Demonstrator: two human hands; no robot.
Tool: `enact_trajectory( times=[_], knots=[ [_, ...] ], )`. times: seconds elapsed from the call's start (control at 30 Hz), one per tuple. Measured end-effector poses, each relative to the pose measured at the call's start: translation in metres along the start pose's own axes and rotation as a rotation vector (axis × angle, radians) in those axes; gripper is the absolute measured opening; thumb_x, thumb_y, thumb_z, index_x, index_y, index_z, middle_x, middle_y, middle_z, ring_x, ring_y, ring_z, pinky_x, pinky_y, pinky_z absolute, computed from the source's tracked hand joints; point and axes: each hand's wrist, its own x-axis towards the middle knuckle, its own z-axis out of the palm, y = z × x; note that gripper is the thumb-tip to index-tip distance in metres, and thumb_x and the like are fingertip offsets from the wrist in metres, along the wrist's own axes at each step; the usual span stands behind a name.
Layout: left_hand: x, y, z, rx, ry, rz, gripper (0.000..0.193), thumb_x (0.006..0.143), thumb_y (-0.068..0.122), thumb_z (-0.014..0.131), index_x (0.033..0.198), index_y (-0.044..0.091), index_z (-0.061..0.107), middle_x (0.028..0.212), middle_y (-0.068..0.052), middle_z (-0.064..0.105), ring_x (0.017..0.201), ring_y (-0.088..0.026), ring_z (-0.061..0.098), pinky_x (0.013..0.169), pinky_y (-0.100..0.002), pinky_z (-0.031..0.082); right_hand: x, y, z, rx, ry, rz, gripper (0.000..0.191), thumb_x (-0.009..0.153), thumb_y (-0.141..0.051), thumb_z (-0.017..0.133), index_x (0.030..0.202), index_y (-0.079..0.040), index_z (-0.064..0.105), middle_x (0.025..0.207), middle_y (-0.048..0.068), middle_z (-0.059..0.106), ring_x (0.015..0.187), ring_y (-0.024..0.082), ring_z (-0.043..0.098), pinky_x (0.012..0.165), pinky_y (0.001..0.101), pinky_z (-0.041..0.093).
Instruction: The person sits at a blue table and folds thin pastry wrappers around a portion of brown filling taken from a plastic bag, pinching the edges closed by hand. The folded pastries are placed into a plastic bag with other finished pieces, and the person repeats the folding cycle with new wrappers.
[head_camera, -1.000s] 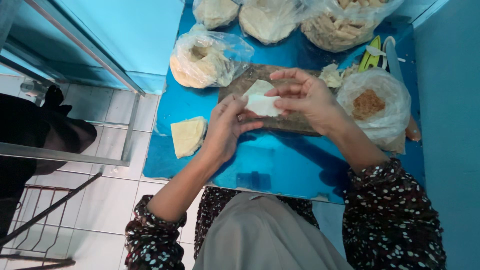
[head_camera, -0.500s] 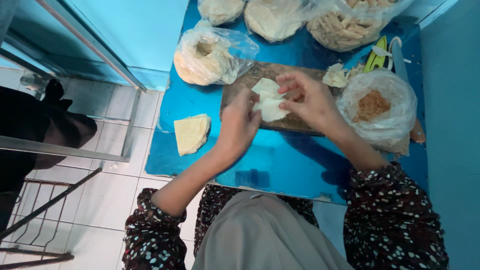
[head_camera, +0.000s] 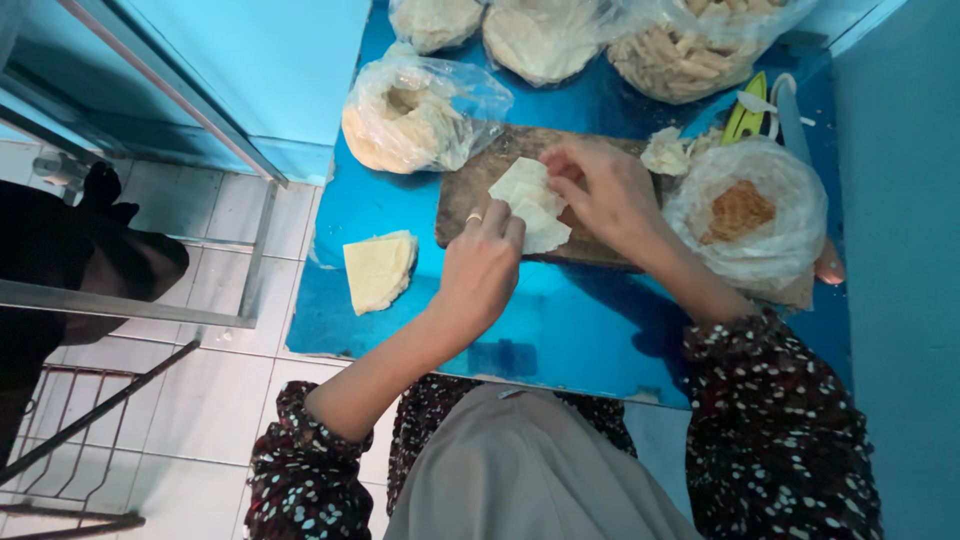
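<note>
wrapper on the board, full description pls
The wrapper is a thin, pale cream sheet, dough-like, folded over itself into an uneven angular shape. It lies on the brown wooden board on the blue table. Both hands pinch it: the left hand at its lower edge, the right hand at its upper right side. Any filling inside is hidden.
</note>
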Motion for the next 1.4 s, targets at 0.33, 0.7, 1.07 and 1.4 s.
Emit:
enact_trajectory(
  times=[0.33,0.7,1.07,1.4],
  knots=[
    [0.001,0.012,-0.005,0.199,-0.014,0.091,0.013,0.076,0.005,0.064,0.088,0.002,0.059,0.097,-0.015,0.058,0.092,-0.032,0.064,0.066,-0.039,0.056,0.052,-0.001,0.007,0.138,-0.272,0.109,0.040,0.081,-0.010,0.075,0.120,-0.009,0.067,0.086,0.003,0.071,0.076,0.017,0.068,0.068,0.0337,0.054],
    [0.012,0.008,-0.006,0.303,0.010,0.164,0.012,0.079,0.012,0.062,0.088,0.005,0.059,0.096,-0.012,0.059,0.099,-0.031,0.063,0.075,-0.039,0.055,0.051,0.005,0.024,0.350,0.045,0.118,0.043,0.068,-0.002,0.084,0.109,-0.009,0.072,0.091,-0.001,0.058,0.077,0.009,0.059,0.069,0.0257,0.056],
    [0.006,0.008,-0.005,0.169,0.067,0.138,0.018,0.080,0.007,0.061,0.096,0.000,0.061,0.110,-0.017,0.062,0.105,-0.034,0.061,0.087,-0.041,0.054,0.043,0.004,0.014,0.303,0.088,0.034,0.039,0.075,0.009,0.073,0.110,-0.008,0.074,0.097,0.005,0.062,0.085,0.012,0.066,0.078,0.0267,0.057],
    [0.003,-0.001,0.000,0.295,0.064,0.159,0.024,0.085,0.012,0.059,0.105,0.001,0.065,0.125,-0.016,0.064,0.115,-0.033,0.060,0.107,-0.056,0.043,0.048,0.006,0.024,0.373,0.123,0.097,0.036,0.079,0.011,0.071,0.111,-0.007,0.071,0.106,0.005,0.062,0.092,0.013,0.073,0.083,0.0274,0.061]
  ],
)
